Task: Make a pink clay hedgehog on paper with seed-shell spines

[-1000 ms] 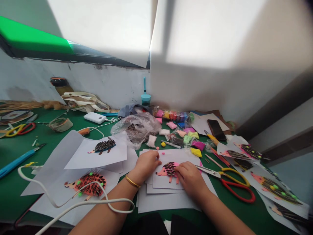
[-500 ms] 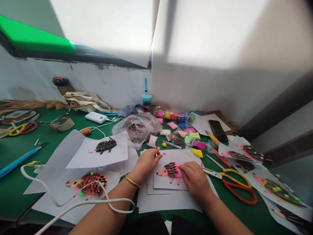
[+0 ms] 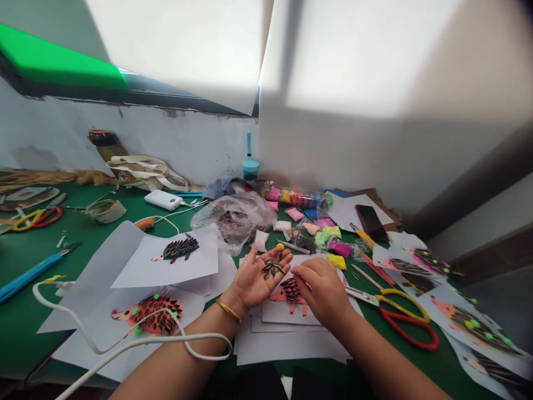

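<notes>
My left hand [image 3: 256, 280] is turned palm up, its fingers loosely extended, and holds several striped sunflower seeds [image 3: 272, 269] in the palm. Close beside those fingertips is my right hand [image 3: 322, 286], its fingers pinched together; whatever is between them is hidden. Under both hands lies a white sheet [image 3: 283, 318] with a pink clay hedgehog [image 3: 278, 294] on it. Dark seeds stand as spines on the hedgehog's back, and my right hand covers its rear part.
A plastic bag of seeds [image 3: 225, 219] lies behind my hands, near small clay packets [image 3: 339, 247]. Scissors [image 3: 402, 314] are at the right, beside finished hedgehog pictures [image 3: 474, 322]. Another hedgehog sheet [image 3: 137, 261] is at left, and a white cable [image 3: 200, 337] loops over my left forearm.
My left hand has turned from a closed, palm-down pose to palm up, showing the seeds. My right hand has lifted off the hedgehog and moved up towards the left palm.
</notes>
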`<state>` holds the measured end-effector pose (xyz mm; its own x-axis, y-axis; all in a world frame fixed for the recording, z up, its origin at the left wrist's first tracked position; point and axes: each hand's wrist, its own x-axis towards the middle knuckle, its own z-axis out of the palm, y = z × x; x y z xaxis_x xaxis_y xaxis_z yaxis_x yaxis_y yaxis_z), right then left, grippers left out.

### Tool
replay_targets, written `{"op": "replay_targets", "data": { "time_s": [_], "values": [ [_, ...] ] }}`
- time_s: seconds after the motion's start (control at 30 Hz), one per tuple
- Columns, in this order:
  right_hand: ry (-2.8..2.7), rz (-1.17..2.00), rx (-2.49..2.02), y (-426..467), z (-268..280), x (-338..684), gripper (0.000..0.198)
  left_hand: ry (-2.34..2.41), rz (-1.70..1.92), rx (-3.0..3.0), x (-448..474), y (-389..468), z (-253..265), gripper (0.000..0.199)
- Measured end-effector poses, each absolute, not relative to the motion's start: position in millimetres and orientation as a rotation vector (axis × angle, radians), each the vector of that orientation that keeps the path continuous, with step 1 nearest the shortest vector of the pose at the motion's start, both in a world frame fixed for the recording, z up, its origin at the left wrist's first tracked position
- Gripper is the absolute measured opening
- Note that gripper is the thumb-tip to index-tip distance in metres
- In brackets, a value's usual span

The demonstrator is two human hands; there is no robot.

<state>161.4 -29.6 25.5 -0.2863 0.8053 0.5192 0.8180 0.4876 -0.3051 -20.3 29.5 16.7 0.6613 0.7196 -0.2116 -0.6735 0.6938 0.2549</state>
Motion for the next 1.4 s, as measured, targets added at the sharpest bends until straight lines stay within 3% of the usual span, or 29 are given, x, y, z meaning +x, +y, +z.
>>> {"op": "replay_targets", "data": {
  "time_s": [0.53, 0.73, 1.1, 1.4],
  "values": [
    [-2.289, -0.119, -1.468, 3, 43, 122, 0.015, 0.266, 0.697, 0.187, -18, 26, 15, 0.051],
    [-2.035, 0.064, -1.301, -3, 48, 140, 0.014, 0.343, 0.748, 0.200, -20, 30, 16, 0.050],
    [-1.918, 0.381, -1.486, -51, -8, 195, 0.014, 0.675, 1.065, 0.043, -28, 55, -7, 0.037],
    [-2.052, 0.274, -1.488, -58, -13, 191, 0.015, 0.714, 1.056, 0.070, -26, 55, -7, 0.037]
  ]
}}
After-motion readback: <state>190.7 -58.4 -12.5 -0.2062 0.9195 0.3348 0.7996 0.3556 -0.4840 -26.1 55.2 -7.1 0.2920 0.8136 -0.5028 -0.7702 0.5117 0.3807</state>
